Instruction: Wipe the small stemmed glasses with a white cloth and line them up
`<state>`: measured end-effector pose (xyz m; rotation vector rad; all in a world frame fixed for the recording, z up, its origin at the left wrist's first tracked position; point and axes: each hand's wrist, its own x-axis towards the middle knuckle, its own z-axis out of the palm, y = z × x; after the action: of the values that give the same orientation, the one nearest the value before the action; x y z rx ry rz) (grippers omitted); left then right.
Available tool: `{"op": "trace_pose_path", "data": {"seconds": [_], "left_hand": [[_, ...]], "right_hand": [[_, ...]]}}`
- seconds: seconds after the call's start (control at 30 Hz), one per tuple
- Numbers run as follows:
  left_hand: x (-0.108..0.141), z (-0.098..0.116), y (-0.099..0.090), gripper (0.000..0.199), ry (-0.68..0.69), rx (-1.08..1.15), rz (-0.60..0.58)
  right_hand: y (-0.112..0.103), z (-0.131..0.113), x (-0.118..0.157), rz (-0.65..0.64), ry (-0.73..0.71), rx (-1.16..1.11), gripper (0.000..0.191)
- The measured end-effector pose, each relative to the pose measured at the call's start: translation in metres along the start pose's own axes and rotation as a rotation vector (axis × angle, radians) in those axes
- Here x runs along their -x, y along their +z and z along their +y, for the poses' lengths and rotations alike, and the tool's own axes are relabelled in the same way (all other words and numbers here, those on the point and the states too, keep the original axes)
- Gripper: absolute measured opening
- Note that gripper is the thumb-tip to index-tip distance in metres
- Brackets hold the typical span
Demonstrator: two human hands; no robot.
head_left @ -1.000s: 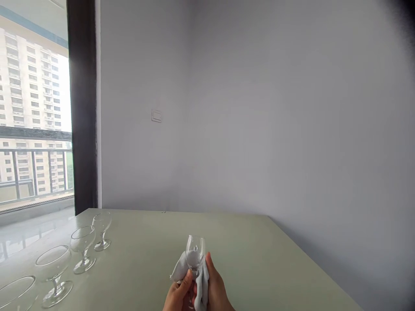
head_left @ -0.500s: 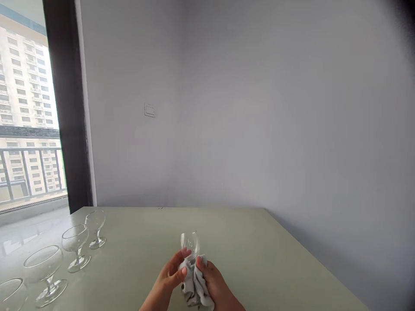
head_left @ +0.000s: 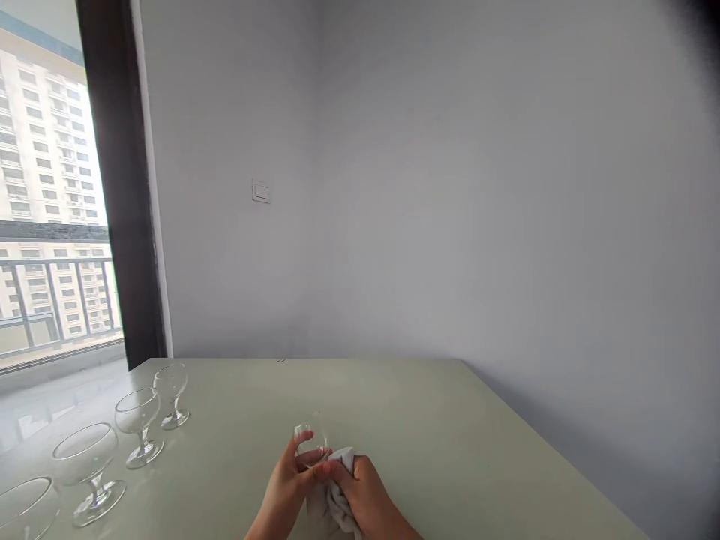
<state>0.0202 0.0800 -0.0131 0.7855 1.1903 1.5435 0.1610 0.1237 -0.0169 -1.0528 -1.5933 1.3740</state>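
Small stemmed glass (head_left: pixel 311 441) now lower and tipped left vs. a sec ago, above the pale table (head_left: pixel 450 450). Left hand (head_left: pixel 289 487) pinches its clear bowl; right hand (head_left: pixel 368 502) grips a soft white cloth (head_left: pixel 331 506) under it, prob. wiping. Four rounder goblets (head_left: pixel 138 424) line table's left edge.

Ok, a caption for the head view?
Left hand holds a small stemmed glass; right hand grips a white cloth; four glasses line the table.

Soft daylight enters from the window (head_left: pixel 50 225) at left, glaring on the table (head_left: pixel 461 450); upper-right corner vignettes dark.
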Motion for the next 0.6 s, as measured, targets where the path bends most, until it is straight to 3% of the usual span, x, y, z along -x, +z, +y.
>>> {"op": "trace_pose_path", "data": {"seconds": [0.2,0.23,0.3,0.4,0.5,0.6], "left_hand": [[0.005,0.015,-0.004,0.074,0.081,-0.228,0.271],[0.006,0.018,-0.004,0.072,0.085,-0.237,0.304],[0.009,0.021,-0.004,0.07,0.074,-0.196,0.305],[0.012,0.022,-0.003,0.068,0.068,-0.13,0.273],[0.014,0.025,-0.002,0.066,0.084,-0.144,0.269],[0.016,0.031,-0.002,0.067,0.077,-0.129,0.219]], "right_hand": [[-0.017,-0.007,-0.005,0.178,-0.143,0.185,0.05],[-0.015,-0.007,-0.003,0.218,-0.239,0.243,0.047],[-0.006,-0.001,-0.001,0.227,-0.593,0.405,0.035],[0.019,0.019,-0.002,0.119,-1.119,0.656,0.031],[0.034,0.033,-0.005,0.093,-1.254,0.82,0.014],[0.027,0.024,-0.003,-0.018,-1.284,0.805,0.01]]}}
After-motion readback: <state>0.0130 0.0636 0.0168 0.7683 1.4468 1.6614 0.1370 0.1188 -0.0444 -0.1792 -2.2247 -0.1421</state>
